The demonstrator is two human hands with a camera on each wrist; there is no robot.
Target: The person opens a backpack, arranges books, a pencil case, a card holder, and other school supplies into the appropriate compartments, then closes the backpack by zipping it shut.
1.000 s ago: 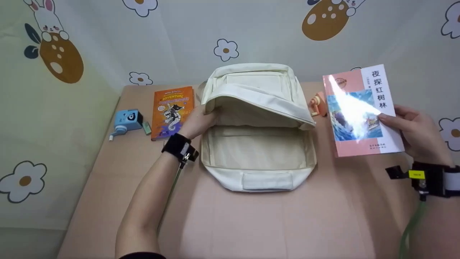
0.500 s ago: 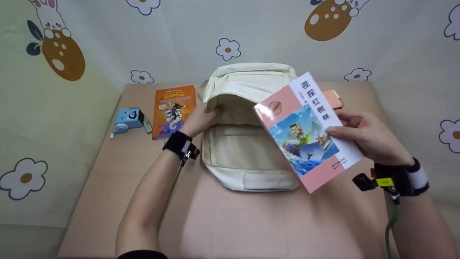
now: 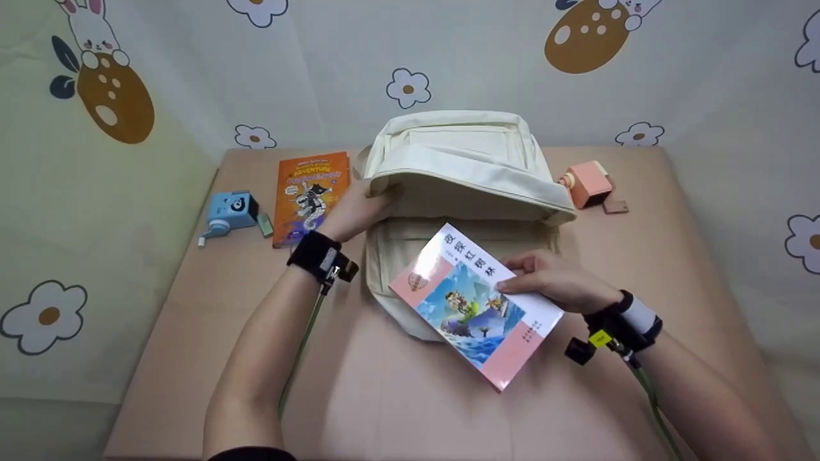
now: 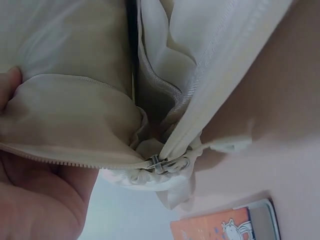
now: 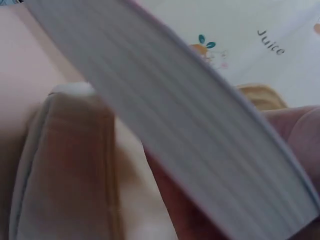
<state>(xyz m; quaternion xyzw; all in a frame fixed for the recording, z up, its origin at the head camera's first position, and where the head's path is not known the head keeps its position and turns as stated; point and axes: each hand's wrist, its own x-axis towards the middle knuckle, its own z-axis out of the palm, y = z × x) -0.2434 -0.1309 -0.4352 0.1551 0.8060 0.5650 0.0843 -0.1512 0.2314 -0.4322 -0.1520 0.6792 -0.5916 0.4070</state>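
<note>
A cream backpack lies on the table with its zipped flap raised. My left hand grips the flap's left edge; in the left wrist view the thumb is inside and the fingers are under the zipper edge. My right hand holds a pink and white paperback book, thumb on the cover, tilted above the bag's opening and front edge. The right wrist view shows the book's page edges close up, with the bag's lower part behind.
Left of the bag lie an orange book, a blue crank pencil sharpener and a small green eraser. To the right are a pink sharpener and a small pink eraser. A patterned cloth hangs behind the table.
My right hand has brought the book from the right side leftward and down over the bag, turning it counterclockwise. The left hand still holds the flap.
</note>
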